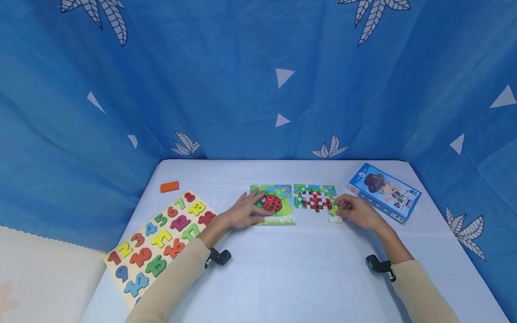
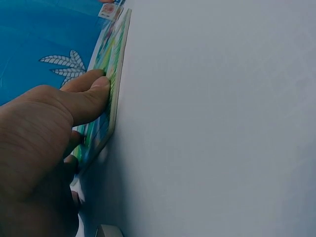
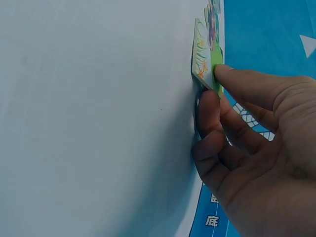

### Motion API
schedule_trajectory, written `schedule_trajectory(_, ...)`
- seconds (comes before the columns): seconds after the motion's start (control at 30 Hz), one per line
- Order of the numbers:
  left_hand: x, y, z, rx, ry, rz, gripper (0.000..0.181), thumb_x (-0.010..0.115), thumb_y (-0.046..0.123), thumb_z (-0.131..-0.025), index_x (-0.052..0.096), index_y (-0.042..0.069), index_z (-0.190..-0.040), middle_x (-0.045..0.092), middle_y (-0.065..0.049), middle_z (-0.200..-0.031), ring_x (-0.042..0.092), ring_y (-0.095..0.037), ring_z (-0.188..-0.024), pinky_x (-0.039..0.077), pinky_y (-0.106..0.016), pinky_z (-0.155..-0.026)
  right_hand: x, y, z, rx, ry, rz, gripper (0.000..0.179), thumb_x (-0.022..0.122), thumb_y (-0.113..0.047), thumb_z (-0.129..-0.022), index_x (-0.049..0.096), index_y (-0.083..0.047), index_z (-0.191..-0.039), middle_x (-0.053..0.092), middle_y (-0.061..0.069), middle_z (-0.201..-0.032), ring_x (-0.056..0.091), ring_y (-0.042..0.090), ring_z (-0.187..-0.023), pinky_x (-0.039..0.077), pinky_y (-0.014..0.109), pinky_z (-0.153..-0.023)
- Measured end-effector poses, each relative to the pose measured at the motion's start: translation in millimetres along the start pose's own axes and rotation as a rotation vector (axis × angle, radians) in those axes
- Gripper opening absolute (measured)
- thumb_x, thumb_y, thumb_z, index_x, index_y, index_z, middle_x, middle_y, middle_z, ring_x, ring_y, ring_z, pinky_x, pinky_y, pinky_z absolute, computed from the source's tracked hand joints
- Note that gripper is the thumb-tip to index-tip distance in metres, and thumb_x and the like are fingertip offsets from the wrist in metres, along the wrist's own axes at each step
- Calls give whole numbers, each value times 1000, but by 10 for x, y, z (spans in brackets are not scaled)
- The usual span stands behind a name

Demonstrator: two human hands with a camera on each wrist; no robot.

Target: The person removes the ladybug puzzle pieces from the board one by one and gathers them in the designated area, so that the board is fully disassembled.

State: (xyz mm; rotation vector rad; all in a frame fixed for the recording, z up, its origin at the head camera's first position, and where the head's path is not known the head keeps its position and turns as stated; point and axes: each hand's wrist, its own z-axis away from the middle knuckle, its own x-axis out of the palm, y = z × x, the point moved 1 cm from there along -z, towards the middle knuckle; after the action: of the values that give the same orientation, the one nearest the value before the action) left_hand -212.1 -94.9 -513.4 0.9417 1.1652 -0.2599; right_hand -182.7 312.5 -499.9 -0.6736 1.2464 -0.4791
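On the table lies a ladybug picture board point(image 1: 284, 220), with my left hand point(image 1: 241, 212) resting on its left part, fingers spread. From the left wrist view, the thumb point(image 2: 94, 101) touches the board near its edge. Just right of the board is a partly joined ladybug jigsaw puzzle point(image 1: 316, 202) with gaps between some pieces. At its right side, my right hand point(image 1: 357, 211) pinches a green puzzle piece point(image 3: 217, 57) between thumb and finger. Close against that piece is a corner piece with grass and flowers point(image 3: 201, 57). The right hand's other fingers are curled.
A wooden number board point(image 1: 151, 240) with coloured numerals slants across the left, partly under my left forearm. An orange block point(image 1: 169, 186) lies beyond it. To the right of the puzzle is a blue box point(image 1: 385, 192). A blue curtain point(image 1: 242, 89) hangs behind the table.
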Motion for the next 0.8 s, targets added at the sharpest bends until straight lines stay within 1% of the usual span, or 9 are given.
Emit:
schedule_trajectory(0.17, -2, 4, 7, 8, 6, 6, 37, 60, 35, -102, 63, 33, -138, 14, -15, -168, -1, -37, -155, 0, -64, -120, 9, -3, -7, -16, 18, 25, 22, 70, -13, -93, 69, -9, -115, 63, 7, -95, 56, 23, -86, 46, 31, -68)
schedule_trajectory(0.43, -14, 25, 1, -19, -15, 11, 37, 60, 37, -102, 62, 35, -138, 12, -12, -168, -2, -35, -155, -1, -62, -121, 19, 30, -4, -33, 12, 52, 18, 70, -11, -93, 71, -10, -111, 61, 3, -90, 54, 22, -84, 46, 30, -68)
schedule_trajectory(0.8, -13, 32, 4, -2, -4, 8, 36, 60, 35, -102, 63, 32, -138, 14, -15, -168, -1, -37, -155, 0, -64, -120, 28, 60, -6, -41, 11, 72, 18, 71, -11, -92, 73, -12, -110, 59, 3, -89, 53, 22, -86, 44, 31, -69)
